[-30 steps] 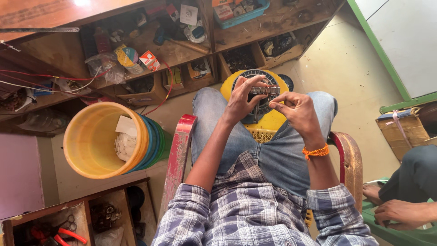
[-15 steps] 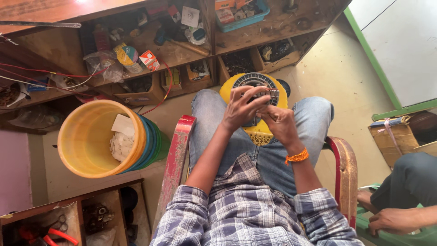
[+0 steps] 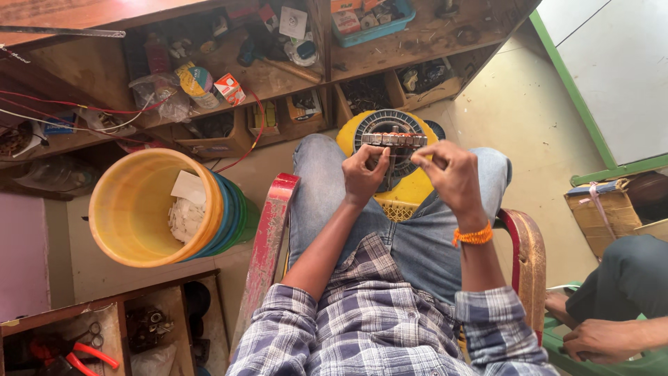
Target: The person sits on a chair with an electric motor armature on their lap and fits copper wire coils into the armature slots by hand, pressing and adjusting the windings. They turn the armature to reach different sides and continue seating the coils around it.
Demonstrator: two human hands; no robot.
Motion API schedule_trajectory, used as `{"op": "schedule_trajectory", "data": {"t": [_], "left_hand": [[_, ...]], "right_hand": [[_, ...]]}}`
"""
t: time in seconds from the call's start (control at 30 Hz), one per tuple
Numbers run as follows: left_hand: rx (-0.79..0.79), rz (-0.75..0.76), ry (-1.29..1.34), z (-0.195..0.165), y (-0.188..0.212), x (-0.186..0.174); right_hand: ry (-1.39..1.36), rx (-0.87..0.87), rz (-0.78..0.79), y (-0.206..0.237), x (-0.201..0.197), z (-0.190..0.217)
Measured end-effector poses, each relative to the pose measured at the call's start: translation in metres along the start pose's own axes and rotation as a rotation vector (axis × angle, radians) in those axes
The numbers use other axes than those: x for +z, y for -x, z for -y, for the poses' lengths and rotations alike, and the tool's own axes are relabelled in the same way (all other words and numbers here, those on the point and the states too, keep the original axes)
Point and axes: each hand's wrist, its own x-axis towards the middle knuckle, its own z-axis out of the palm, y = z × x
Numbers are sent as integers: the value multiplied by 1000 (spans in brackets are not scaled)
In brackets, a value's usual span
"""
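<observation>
A round metal stator ring (image 3: 387, 127) with slotted teeth stands on edge at my knees, against a yellow plastic basket (image 3: 410, 189) resting on my jeans. My left hand (image 3: 363, 174) pinches the ring's near edge on the left side with curled fingers. On the right side, my right hand (image 3: 449, 170) grips the same edge; an orange band (image 3: 473, 235) circles its wrist. Whether a thin wire runs between my fingers cannot be made out. I sit in a chair with worn red arms (image 3: 268, 237).
A stack of yellow, blue and green buckets (image 3: 132, 209) holding white scraps lies left of the chair. Cluttered wooden shelves (image 3: 264, 76) fill the top. Red-handled pliers (image 3: 83, 350) lie bottom left, a cardboard box (image 3: 602, 209) stands right, and another person's hand (image 3: 598, 339) is bottom right.
My hands, close together over the ring before, have drawn apart to its two sides. The view has shifted slightly, so the ring sits more centred.
</observation>
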Motion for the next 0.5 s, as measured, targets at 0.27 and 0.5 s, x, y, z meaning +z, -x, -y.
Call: {"op": "schedule_trajectory", "data": {"t": [0.27, 0.5], "left_hand": [[-334, 4, 442, 14, 10, 14], [-523, 21, 562, 5, 20, 28]], "right_hand": [[1, -112, -26, -66, 24, -1], [-3, 52, 38, -81, 31, -30]]}}
